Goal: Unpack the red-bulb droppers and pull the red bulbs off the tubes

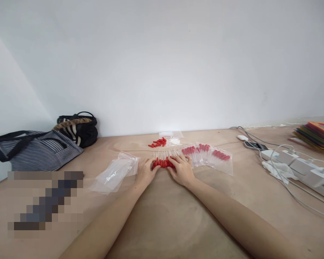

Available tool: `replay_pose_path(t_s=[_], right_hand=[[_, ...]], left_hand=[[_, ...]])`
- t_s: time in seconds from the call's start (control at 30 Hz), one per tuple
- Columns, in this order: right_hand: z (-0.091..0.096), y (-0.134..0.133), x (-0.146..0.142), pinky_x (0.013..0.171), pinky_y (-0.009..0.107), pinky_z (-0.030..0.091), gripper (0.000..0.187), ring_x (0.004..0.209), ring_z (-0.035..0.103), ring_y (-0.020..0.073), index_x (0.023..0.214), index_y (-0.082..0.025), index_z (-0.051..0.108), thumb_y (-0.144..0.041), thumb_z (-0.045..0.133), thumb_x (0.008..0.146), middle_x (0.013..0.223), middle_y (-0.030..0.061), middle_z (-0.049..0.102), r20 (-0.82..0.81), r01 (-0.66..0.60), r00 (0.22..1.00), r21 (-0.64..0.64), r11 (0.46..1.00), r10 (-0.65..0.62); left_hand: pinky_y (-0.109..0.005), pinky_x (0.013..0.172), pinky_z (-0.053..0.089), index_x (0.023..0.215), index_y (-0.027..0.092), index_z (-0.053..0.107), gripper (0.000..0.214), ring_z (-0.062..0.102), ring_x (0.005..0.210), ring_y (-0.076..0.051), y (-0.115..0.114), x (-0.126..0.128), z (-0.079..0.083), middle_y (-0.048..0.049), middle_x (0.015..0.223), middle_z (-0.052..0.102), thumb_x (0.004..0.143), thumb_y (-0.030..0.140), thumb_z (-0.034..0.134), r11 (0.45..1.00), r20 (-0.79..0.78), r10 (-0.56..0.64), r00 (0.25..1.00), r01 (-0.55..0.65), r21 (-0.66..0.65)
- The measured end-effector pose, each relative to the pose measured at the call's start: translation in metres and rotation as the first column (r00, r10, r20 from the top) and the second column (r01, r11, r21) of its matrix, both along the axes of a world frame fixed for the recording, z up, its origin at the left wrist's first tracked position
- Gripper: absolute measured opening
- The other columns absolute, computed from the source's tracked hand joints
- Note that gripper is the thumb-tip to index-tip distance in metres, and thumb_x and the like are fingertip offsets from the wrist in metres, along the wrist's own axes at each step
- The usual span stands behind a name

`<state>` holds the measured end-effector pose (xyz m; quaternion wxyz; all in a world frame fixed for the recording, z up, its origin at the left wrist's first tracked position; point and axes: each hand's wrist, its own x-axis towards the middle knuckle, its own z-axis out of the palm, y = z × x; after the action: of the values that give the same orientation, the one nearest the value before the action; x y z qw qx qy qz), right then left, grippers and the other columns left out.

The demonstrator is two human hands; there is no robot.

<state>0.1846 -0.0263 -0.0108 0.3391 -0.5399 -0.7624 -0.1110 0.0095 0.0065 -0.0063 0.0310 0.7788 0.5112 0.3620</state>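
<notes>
Both my hands rest on the wooden table [162, 216], meeting at a row of droppers with red rubber bulbs [163, 163]. My left hand [145, 172] lies flat with its fingers reaching the left end of the row. My right hand [181, 169] lies flat with fingers spread over the right end. Clear glass stems [166, 154] stick out beyond the bulbs. Filled zip bags of red-bulbed droppers [210, 155] lie fanned out just right of my right hand. A pile of empty clear zip bags [116, 173] lies left of my left hand.
Loose red bulbs [158, 142] and a clear bag [170, 134] sit near the wall. A striped tote [37, 151] and a black bag [79, 129] stand at the left. A power strip with chargers and cables [297, 166], a phone [255, 145] and stacked coloured sheets [317, 135] lie at the right.
</notes>
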Motion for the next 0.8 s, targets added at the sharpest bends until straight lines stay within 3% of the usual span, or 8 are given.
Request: replay_pose_path(t_s=[0.13,0.23,0.3,0.33,0.47,0.63,0.8], right_hand=[[0.010,0.012,0.021,0.085,0.041,0.021,0.029,0.093,0.047,0.0220,0.094,-0.022,0.063,-0.038,0.040,0.085,0.096,0.0080,0.061,-0.083,0.254,0.963,-0.024,0.967,-0.255],[0.017,0.027,0.054,0.082,0.045,0.022,0.032,0.097,0.046,0.0285,0.089,-0.017,0.064,-0.039,0.042,0.082,0.095,0.0139,0.061,-0.066,0.480,0.865,-0.180,0.859,-0.497],[0.017,0.036,0.074,0.082,0.047,0.022,0.032,0.099,0.046,0.0304,0.088,-0.015,0.064,-0.040,0.045,0.079,0.096,0.0154,0.061,-0.059,0.536,0.812,-0.314,0.783,-0.580],[0.016,0.039,0.082,0.082,0.048,0.022,0.032,0.099,0.046,0.0309,0.086,-0.015,0.064,-0.041,0.046,0.077,0.093,0.0149,0.062,-0.062,0.538,0.805,-0.342,0.771,-0.590],[0.009,0.047,0.093,0.081,0.048,0.023,0.028,0.090,0.052,0.0290,0.073,-0.018,0.064,-0.041,0.049,0.074,0.077,0.0093,0.064,-0.098,0.502,0.810,-0.393,0.770,-0.578],[0.010,0.048,0.086,0.080,0.045,0.025,0.027,0.080,0.055,0.0233,0.071,-0.018,0.060,-0.036,0.041,0.079,0.073,0.0066,0.063,-0.197,0.475,0.795,-0.384,0.792,-0.573],[0.026,0.042,0.082,0.083,0.040,0.025,0.027,0.075,0.055,0.0186,0.083,-0.017,0.052,-0.031,0.029,0.084,0.074,0.0052,0.062,-0.307,0.466,0.778,-0.304,0.831,-0.549]], left_hand=[[-0.035,0.077,0.047,0.102,0.018,0.055,0.038,0.058,0.088,-0.023,-0.002,-0.001,0.001,-0.0053,0.092,0.060,0.067,0.026,0.067,0.997,0.018,0.001,1.000,0.000,-0.078],[-0.034,0.077,0.047,0.106,0.016,0.053,0.041,0.059,0.089,-0.022,-0.004,-0.002,0.002,-0.0059,0.091,0.061,0.069,0.026,0.065,0.992,0.035,0.002,0.999,0.003,-0.129],[-0.034,0.078,0.048,0.106,0.015,0.053,0.040,0.059,0.091,-0.022,-0.004,-0.002,0.002,-0.0067,0.093,0.062,0.069,0.024,0.065,0.988,0.048,0.010,0.999,-0.002,-0.152],[-0.034,0.078,0.048,0.105,0.014,0.053,0.040,0.059,0.092,-0.022,-0.004,-0.002,0.002,-0.0074,0.094,0.062,0.068,0.024,0.065,0.987,0.056,0.016,0.998,-0.007,-0.161],[-0.035,0.077,0.048,0.102,0.015,0.054,0.038,0.059,0.092,-0.023,-0.004,-0.003,0.002,-0.0080,0.097,0.061,0.067,0.024,0.065,0.982,0.083,0.047,0.995,-0.031,-0.185],[-0.031,0.066,0.052,0.096,0.016,0.056,0.028,0.062,0.074,-0.018,-0.006,-0.003,0.002,-0.0041,0.083,0.063,0.070,0.024,0.062,0.976,0.113,0.036,0.993,-0.010,-0.217],[-0.037,0.080,0.049,0.103,0.016,0.053,0.037,0.059,0.091,-0.022,-0.006,-0.003,0.002,-0.0086,0.101,0.061,0.068,0.022,0.064,0.980,0.137,0.038,0.990,-0.010,-0.199]])
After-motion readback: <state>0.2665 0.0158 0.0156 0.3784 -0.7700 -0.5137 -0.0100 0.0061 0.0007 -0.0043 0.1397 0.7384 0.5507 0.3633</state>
